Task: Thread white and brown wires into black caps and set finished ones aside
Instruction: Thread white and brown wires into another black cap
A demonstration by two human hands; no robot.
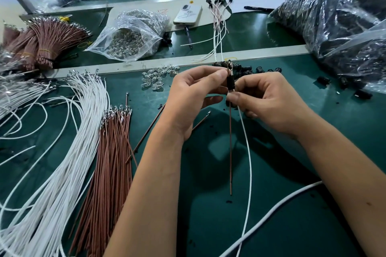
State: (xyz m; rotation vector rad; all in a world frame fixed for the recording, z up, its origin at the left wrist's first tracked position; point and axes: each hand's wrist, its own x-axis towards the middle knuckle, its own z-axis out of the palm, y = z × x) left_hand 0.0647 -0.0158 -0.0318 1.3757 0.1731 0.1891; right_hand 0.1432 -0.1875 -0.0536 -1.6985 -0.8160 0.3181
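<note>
2 hands (194, 92) (269, 100) pinch slim black cap (230, 83); brown wire (230, 152), white wire (248, 162) dangle below.

Green surface (292, 225): white wires (62, 162) and brown wires (110, 162) at 8 o'clock, loose black caps (259, 69) at 1, finished ones (219, 25) at 12.

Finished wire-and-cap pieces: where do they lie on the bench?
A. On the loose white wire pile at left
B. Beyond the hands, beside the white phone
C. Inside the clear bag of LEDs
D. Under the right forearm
B: the finished pieces, black caps at the far end, lie fanned out beyond both hands, just right of the white phone.
</note>
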